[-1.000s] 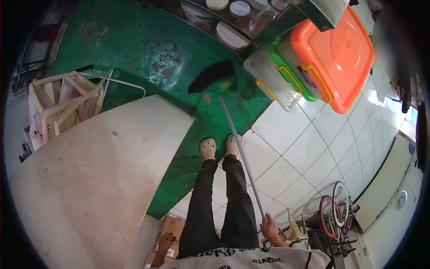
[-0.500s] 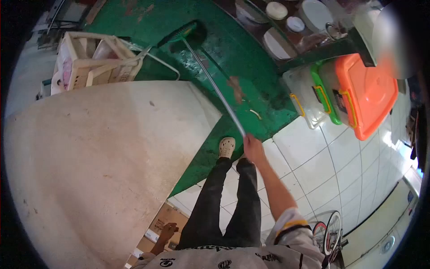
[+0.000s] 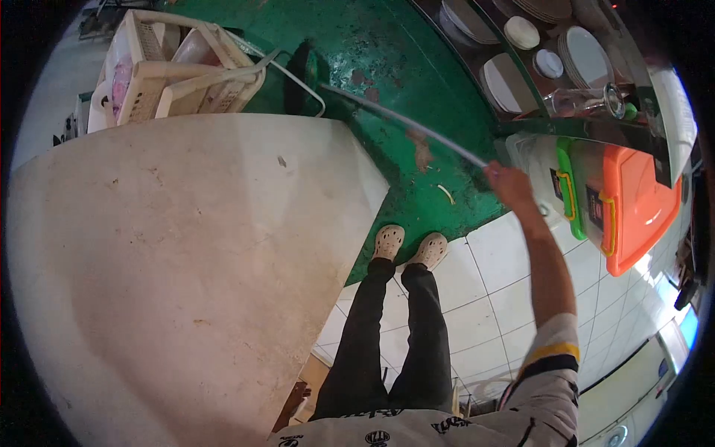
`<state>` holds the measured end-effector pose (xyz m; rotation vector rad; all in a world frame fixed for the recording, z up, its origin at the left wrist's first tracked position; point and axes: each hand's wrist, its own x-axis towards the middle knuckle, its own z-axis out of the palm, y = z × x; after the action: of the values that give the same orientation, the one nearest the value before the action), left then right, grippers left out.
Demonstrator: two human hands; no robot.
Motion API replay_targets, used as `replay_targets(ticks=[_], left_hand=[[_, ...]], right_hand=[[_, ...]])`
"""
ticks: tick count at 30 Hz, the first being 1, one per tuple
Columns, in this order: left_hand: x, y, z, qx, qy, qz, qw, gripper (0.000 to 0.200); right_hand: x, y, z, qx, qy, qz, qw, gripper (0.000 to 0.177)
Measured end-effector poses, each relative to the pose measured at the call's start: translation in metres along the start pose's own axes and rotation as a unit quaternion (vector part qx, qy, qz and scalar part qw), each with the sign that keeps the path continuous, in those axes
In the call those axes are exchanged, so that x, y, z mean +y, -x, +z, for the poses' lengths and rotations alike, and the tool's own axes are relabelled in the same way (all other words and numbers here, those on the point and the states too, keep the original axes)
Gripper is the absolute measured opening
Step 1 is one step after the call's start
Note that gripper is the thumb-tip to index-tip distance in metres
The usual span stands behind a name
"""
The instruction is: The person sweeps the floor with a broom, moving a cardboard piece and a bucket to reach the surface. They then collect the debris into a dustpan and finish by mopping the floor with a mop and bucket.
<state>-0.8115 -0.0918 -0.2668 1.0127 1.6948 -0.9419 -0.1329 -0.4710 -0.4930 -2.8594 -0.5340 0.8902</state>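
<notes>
My right hand [image 3: 511,186] is wrapped around the end of a silver-handled broom [image 3: 406,123], with the arm stretched out to the right. The pole runs left across the green floor to the broom's green head [image 3: 313,71], which is close to the cream plastic rack and its bent metal tube. Beside my left leg, past the edge of the white tabletop [image 3: 208,246], a brown patch may be part of my left hand [image 3: 295,398]; its fingers cannot be made out. A thin pale scrap [image 3: 446,194] lies on the floor below the pole.
At upper left stands a cream plastic rack [image 3: 186,74]. Shelves with plates [image 3: 585,56] and a glass jar [image 3: 581,102] fill the upper right. Below them sit storage boxes, one with an orange lid [image 3: 648,201]. My feet in clogs [image 3: 389,241] stand where green floor meets white tile.
My right hand has moved up and to the right with the pole, which now slants more flatly. The broom head is nearer the rack. Both feet now show, and my left hand is largely hidden.
</notes>
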Motion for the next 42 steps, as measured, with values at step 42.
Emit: replay_targets(ticks=[42], left_hand=[[0.005, -0.014, 0.034, -0.018, -0.145, 0.187, 0.971, 0.031]], right_hand=[[0.069, 0.551, 0.053, -0.068, -0.118, 0.229, 0.964, 0.024]])
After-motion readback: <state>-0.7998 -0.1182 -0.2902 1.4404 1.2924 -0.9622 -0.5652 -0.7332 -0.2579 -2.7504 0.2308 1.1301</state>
